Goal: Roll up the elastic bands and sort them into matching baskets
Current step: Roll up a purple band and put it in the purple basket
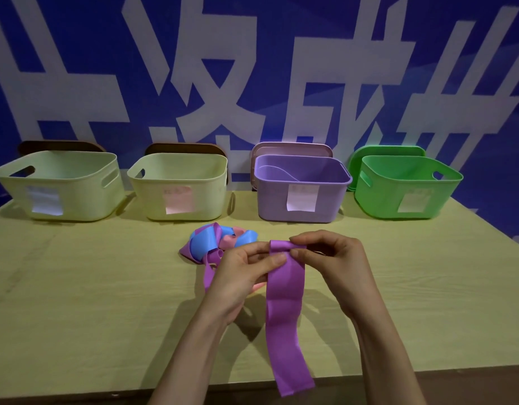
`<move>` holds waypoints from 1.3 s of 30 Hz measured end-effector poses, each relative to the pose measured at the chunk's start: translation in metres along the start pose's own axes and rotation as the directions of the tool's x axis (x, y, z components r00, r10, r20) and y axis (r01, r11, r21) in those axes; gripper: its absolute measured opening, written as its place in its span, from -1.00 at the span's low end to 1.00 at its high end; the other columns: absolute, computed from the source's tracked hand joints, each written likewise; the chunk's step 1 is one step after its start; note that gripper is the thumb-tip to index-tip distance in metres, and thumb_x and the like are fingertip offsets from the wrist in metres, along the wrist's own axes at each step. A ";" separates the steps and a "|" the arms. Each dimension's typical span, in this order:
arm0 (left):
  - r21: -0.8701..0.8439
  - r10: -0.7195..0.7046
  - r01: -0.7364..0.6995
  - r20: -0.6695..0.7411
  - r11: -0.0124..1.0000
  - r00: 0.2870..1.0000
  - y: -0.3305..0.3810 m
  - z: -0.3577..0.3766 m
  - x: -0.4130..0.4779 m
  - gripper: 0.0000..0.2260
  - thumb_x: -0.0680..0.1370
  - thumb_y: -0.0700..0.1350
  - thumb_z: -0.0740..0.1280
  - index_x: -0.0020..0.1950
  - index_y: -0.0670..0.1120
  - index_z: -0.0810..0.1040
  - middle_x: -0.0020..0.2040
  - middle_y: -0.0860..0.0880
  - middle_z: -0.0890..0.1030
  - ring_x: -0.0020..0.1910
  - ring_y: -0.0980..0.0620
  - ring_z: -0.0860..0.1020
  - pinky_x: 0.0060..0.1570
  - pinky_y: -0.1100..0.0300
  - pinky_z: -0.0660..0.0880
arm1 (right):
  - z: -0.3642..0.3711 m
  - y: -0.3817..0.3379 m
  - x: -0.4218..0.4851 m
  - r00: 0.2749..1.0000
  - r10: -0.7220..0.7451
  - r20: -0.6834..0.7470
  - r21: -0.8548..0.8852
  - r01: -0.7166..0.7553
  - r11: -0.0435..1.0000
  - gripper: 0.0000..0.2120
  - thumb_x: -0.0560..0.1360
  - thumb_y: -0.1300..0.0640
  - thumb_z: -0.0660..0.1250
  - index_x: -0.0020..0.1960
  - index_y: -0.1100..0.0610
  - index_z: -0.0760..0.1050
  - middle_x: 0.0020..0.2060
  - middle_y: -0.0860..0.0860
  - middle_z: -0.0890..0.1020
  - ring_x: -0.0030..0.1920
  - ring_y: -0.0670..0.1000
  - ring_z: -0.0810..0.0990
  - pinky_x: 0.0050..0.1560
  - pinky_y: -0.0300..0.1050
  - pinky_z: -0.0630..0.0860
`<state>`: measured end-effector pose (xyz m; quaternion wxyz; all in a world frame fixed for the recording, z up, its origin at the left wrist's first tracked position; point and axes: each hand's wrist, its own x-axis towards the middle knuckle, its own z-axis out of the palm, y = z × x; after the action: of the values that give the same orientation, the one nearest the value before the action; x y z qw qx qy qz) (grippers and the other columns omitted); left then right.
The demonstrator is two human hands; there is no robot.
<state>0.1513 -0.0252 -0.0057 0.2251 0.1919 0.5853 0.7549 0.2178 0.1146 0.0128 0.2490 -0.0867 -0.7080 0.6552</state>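
Observation:
A long purple elastic band (286,311) hangs from both hands down past the table's front edge. Its top end is folded over. My left hand (243,273) pinches that top from the left and my right hand (337,264) pinches it from the right, a little above the table. Behind my left hand lies a tangled pile of bands (217,242) in blue, pink and purple. Along the back stand a purple basket (302,200), a green basket (407,191) and two cream baskets (59,188) (179,188), each with a paper label.
The wooden table (91,287) ends close to me at its front edge. A blue wall with large white characters rises right behind the baskets. Lids lean behind the baskets. A purple band lies inside the purple basket.

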 end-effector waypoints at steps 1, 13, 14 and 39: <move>0.002 0.010 -0.010 -0.008 1.000 1.000 0.001 0.002 0.000 -0.86 0.47 -0.27 0.38 -0.03 -0.10 0.66 -0.13 -0.09 0.71 -0.11 0.03 0.66 -0.10 0.24 0.59 | 0.000 0.000 0.001 1.000 -0.007 -0.011 -0.007 0.007 1.000 -0.76 0.30 0.47 0.46 -0.22 0.15 0.66 -0.24 0.05 0.71 -0.18 -0.04 0.66 -0.12 -0.23 0.59; -0.059 0.026 -0.032 -0.093 0.998 0.995 -0.001 0.012 0.003 -0.88 0.48 -0.20 0.37 -0.02 -0.16 0.65 -0.17 -0.04 0.70 -0.17 0.04 0.65 -0.12 0.21 0.59 | -0.009 0.001 -0.002 0.988 0.002 0.151 0.062 -0.011 0.998 -0.68 0.34 0.42 0.45 0.04 0.16 0.63 -0.07 0.02 0.69 -0.05 -0.07 0.66 -0.03 -0.25 0.56; -0.049 0.035 -0.039 -0.089 0.998 0.995 -0.001 0.012 0.004 -0.87 0.48 -0.21 0.38 -0.01 -0.15 0.65 -0.14 -0.05 0.70 -0.13 0.02 0.66 -0.08 0.18 0.59 | -0.009 0.002 -0.002 0.989 0.022 0.143 0.069 -0.032 0.997 -0.69 0.37 0.37 0.44 0.09 0.15 0.61 -0.07 0.03 0.68 -0.06 -0.07 0.65 -0.03 -0.25 0.56; 0.022 -0.043 0.044 -0.025 0.999 0.999 0.004 0.005 -0.001 -0.87 0.42 -0.31 0.43 -0.07 -0.16 0.64 -0.22 -0.08 0.70 -0.20 0.03 0.66 -0.20 0.24 0.59 | -0.013 0.001 -0.006 0.996 0.029 0.082 0.113 -0.039 0.993 -0.80 0.35 0.36 0.44 -0.12 0.11 0.67 -0.15 0.03 0.72 -0.15 -0.08 0.65 -0.16 -0.25 0.55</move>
<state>0.1544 -0.0223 -0.0001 0.2320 0.1723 0.6008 0.7454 0.2292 0.1236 0.0102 0.2139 -0.0581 -0.6771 0.7017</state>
